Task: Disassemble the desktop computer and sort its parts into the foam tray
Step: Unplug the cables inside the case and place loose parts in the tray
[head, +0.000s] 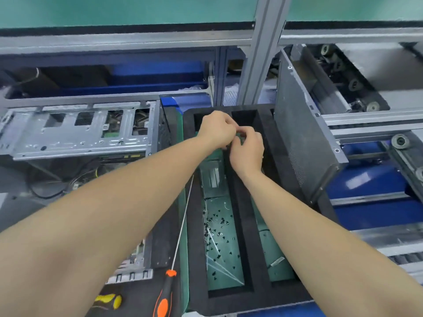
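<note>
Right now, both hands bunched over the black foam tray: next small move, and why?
Probably lower the small green part into the compartment beneath. Left hand and right hand pinch it together above the black foam tray, whose long slot already holds loose black screws. What the part is, I cannot tell.

Opened desktop case beside black foam tray

The grey metal chassis lies on its side at left, cables exposed. The tray's long middle compartment holds scattered black screws and a dark flat part.
</note>
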### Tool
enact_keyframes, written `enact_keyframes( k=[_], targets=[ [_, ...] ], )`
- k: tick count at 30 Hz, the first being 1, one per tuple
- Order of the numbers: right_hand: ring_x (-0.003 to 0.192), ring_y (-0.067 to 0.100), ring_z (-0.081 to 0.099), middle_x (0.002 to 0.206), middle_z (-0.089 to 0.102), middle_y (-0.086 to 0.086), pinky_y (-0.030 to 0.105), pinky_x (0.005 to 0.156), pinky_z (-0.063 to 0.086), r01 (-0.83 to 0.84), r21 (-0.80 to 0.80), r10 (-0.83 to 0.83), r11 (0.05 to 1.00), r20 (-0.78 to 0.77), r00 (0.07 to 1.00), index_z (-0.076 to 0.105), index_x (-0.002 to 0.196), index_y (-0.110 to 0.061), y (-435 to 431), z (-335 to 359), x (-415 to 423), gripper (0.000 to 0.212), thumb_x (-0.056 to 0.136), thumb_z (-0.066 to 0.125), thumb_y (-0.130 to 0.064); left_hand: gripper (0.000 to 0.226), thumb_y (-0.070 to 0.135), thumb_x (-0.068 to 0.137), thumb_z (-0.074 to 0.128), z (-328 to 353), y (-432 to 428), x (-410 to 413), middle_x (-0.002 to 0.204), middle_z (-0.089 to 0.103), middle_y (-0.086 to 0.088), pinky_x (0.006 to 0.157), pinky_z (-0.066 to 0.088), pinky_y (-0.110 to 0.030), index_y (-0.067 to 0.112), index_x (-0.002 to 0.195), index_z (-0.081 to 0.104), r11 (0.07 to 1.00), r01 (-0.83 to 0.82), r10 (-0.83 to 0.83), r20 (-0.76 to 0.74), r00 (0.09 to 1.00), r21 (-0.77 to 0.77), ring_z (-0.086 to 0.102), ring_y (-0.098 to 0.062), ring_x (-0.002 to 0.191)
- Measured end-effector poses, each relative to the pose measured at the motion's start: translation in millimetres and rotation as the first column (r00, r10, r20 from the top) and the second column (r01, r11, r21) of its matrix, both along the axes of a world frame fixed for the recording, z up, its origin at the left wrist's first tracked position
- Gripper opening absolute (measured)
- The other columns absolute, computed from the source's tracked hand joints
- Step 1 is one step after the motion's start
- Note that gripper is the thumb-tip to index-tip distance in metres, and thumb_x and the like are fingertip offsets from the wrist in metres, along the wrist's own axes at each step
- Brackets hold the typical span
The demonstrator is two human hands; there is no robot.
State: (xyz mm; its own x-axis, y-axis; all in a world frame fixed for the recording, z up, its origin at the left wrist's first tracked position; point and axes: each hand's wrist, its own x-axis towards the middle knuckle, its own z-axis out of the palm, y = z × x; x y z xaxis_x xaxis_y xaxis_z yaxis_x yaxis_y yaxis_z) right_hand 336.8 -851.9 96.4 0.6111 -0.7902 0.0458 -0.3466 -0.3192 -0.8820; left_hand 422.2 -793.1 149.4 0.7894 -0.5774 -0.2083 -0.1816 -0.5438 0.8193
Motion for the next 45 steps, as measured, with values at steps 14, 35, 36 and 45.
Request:
enact_keyframes(
  k=[14,35,36,45],
  targets=[
    [0.057,0.022,0.073,0.073,0.074,0.014,0.038,0.054,0.061,-0.428,0.068,0.430,0.901,-0.012,0.903,0.072,0.083,0.000,200.5,126.8,65.5,0.024,0.092,0.057,-0.017,0.022,0.006,0.082,0.054,85.4,293.0,66.5,0.071,0.073,-0.022,0.048,0.055,-0.027,-0.001,0.072,0.072,0.992,0.067,-0.048,-0.175,0.983,0.107,0.071,-0.032,0.056],
    [0.125,0.036,0.057,0.140,0.059,0.019,0.033,0.098,0.046,-0.681,0.001,0.459,0.732,-0.739,0.493,0.034,0.158,-0.014,258.7,8.1,114.2,0.052,0.110,0.044,-0.032,0.019,0.005,0.100,0.034,-1.7,347.2,105.4,0.091,0.048,-0.005,0.058,0.036,-0.031,0.008,0.113,0.048,0.828,0.264,-0.230,-0.129,0.965,0.495,0.044,-0.019,0.073],
    [0.126,0.036,0.057,0.139,0.060,0.019,0.034,0.094,0.046,-0.689,-0.007,0.438,0.725,-0.767,0.468,0.037,0.156,-0.012,256.4,5.0,118.4,0.053,0.109,0.043,-0.037,0.020,0.006,0.101,0.035,-2.0,348.6,107.4,0.093,0.050,-0.007,0.059,0.038,-0.031,0.008,0.115,0.049,0.832,0.249,-0.205,-0.144,0.968,0.495,0.046,-0.021,0.075],
    [0.112,0.034,0.063,0.121,0.067,0.010,0.031,0.075,0.040,-0.698,-0.041,0.397,0.714,-0.798,0.454,0.047,0.146,-0.019,250.9,-8.5,129.7,0.047,0.103,0.047,-0.040,0.034,-0.003,0.096,0.032,-4.4,342.6,114.0,0.096,0.052,-0.013,0.056,0.033,-0.033,0.001,0.123,0.052,0.770,0.307,-0.182,-0.269,0.946,0.559,0.042,-0.024,0.072]
  ],
)
